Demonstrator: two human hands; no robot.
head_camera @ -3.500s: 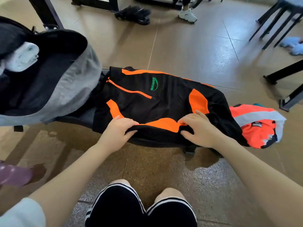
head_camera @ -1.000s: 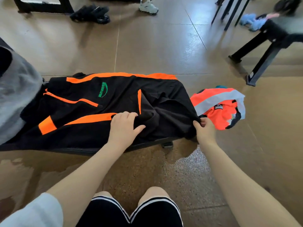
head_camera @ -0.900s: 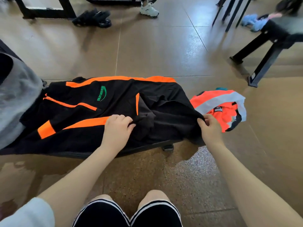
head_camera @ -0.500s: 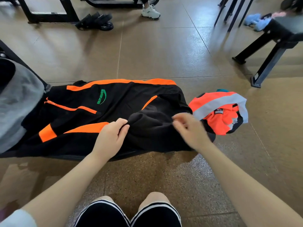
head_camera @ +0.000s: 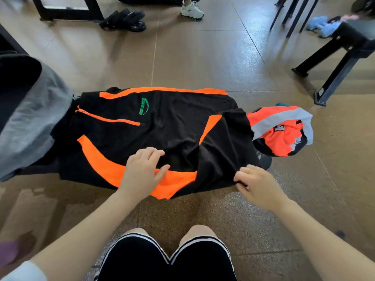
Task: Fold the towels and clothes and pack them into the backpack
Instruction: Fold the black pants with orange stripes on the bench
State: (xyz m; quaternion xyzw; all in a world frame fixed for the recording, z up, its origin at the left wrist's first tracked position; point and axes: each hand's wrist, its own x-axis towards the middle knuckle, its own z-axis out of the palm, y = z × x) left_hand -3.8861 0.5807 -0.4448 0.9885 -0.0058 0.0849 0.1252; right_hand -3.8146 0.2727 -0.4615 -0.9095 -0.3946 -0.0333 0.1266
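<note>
Two hands are at work on one garment: the black and orange jacket (head_camera: pixel 162 126) lies spread over a low surface at the middle of the view, its near hem hanging toward the person's knees at 6 o'clock. The left hand (head_camera: pixel 142 171) lies flat on the orange band near the hem, fingers straight and loosely spread, pressing the cloth down. The right hand (head_camera: pixel 257 185), at about 4 o'clock from the jacket's middle, pinches the black corner of the fabric between curled fingers and thumb. This looks like the folding step, only partly done, since the jacket is still mostly laid out. The next move probably calls for carrying the pinched corner over toward 9 o'clock while the flat hand anchors the crease. The backpack (head_camera: pixel 30 118) sits open at 9 o'clock, touching the jacket's end, and an orange vest (head_camera: pixel 282 130) waits unfolded at 3 o'clock.
</note>
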